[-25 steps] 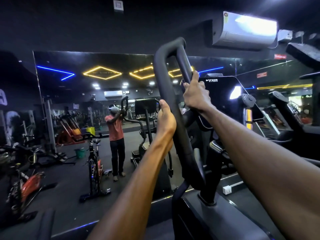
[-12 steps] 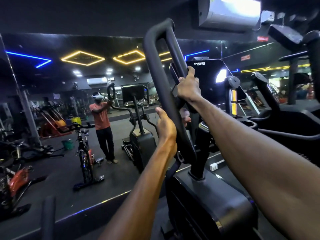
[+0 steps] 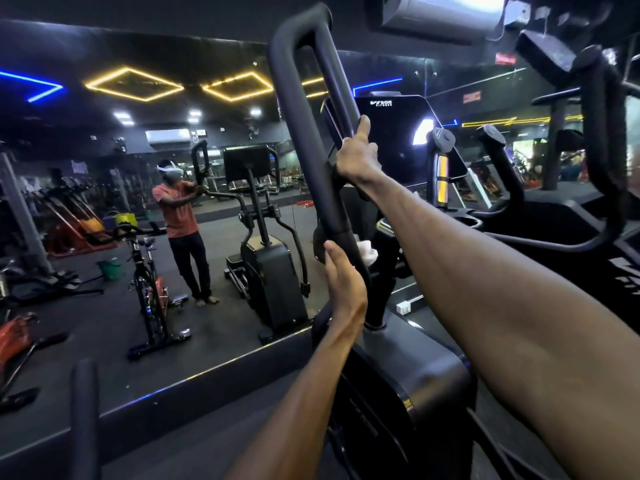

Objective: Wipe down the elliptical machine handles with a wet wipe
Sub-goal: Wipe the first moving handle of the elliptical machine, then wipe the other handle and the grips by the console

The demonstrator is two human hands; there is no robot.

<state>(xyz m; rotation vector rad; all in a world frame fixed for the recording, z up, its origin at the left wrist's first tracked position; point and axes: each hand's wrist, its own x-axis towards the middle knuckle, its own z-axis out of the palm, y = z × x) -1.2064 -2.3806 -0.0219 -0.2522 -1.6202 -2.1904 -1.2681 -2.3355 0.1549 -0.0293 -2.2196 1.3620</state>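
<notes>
The elliptical's black looped handle (image 3: 298,126) rises in front of me. My left hand (image 3: 343,282) wraps its lower end, just below the foam grip, pressing a white wet wipe (image 3: 367,253) against the bar; a bit of wipe shows on the far side. Higher up, my right hand (image 3: 356,157) is closed around the loop's inner bar, index finger pointing upward. Behind that hand is the dark console (image 3: 394,133).
The machine's black housing (image 3: 415,375) sits below my arms. Another looped handle (image 3: 602,133) stands at the right. A wall mirror (image 3: 104,202) ahead reflects a person, a spin bike and gym gear. An air conditioner (image 3: 436,12) hangs overhead.
My left hand has slid down the handle from its middle to its lower end, and the wipe now shows. My right hand keeps its hold on the inner bar.
</notes>
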